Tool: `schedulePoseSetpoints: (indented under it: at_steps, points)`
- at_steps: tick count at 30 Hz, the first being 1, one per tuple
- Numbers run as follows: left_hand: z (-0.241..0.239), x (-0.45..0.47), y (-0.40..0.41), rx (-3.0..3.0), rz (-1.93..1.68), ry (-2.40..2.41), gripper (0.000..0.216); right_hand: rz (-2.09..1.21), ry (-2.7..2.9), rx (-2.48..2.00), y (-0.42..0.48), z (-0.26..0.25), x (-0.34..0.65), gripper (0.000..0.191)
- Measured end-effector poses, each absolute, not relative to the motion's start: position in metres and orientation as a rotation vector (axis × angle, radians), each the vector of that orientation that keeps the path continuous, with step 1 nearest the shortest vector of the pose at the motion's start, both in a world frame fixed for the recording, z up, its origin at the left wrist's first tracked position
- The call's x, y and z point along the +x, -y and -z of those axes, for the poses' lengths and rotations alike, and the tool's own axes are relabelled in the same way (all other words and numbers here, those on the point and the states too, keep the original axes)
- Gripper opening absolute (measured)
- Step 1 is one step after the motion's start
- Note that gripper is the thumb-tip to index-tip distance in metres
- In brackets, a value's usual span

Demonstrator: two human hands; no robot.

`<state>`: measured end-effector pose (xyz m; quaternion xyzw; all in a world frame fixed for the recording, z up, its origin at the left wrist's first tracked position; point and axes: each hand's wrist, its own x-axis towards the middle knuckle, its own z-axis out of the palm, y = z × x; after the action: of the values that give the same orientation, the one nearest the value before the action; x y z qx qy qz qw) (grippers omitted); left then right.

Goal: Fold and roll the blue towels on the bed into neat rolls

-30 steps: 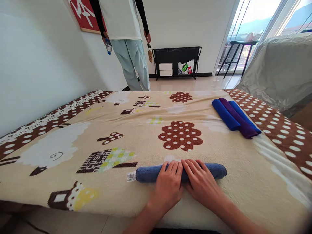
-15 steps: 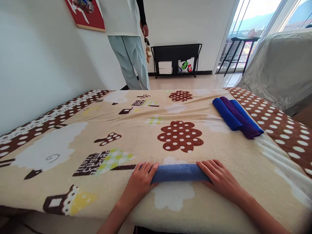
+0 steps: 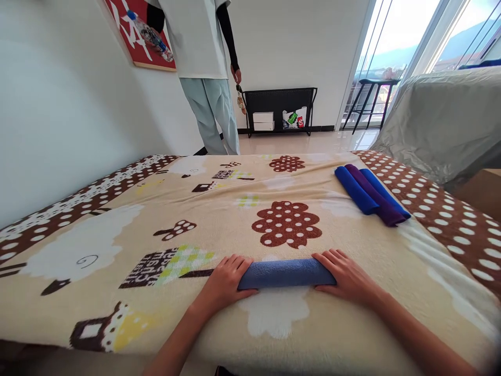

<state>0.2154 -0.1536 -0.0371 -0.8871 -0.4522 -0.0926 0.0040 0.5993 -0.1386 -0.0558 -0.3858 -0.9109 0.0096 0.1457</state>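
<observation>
A rolled light-blue towel (image 3: 287,273) lies crosswise on the patterned blanket (image 3: 348,313), near its front edge. At the roll's left end, my left hand (image 3: 227,279) grips it with fingers over the top and the thumb along the near side. My right hand (image 3: 348,275) holds the right end in the same way, its thumb also low on the near side. Farther back on the right rest more rolled towels, side by side: two bright-blue ones (image 3: 355,190) with a purple one (image 3: 374,196) between them.
Beyond the bed's far edge a person (image 3: 207,104) stands, holding a plastic bottle (image 3: 151,36) and a small keychain toy (image 3: 241,102). A black rack (image 3: 279,102) stands against the wall. At right are a sheet-covered piece of furniture (image 3: 457,115) and a stool (image 3: 371,99).
The view has tilted up slightly. Both hands stay on the light-blue roll, and their thumbs now show more along its near side. The standing person's bottle has come further into view.
</observation>
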Motion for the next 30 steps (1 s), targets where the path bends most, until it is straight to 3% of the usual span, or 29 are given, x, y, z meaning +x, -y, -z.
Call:
schedulePoseSetpoints:
  at_steps: [7,14,19,30]
  points:
    - [0.045,0.182,0.162,-2.592,0.272,1.360,0.069,0.118,2.567,-1.193,0.151,0.062,0.630,0.075]
    - [0.032,0.226,0.197,-2.480,0.277,1.241,0.057,0.445,2.616,-1.154,0.172,0.064,0.617,0.066]
    - [0.031,0.259,0.187,-2.587,0.329,1.229,0.061,0.294,2.626,-1.116,0.163,0.059,0.607,0.065]
    - [0.038,0.237,0.141,-2.692,0.268,1.260,0.063,0.057,2.591,-1.176,0.139,0.074,0.628,0.064]
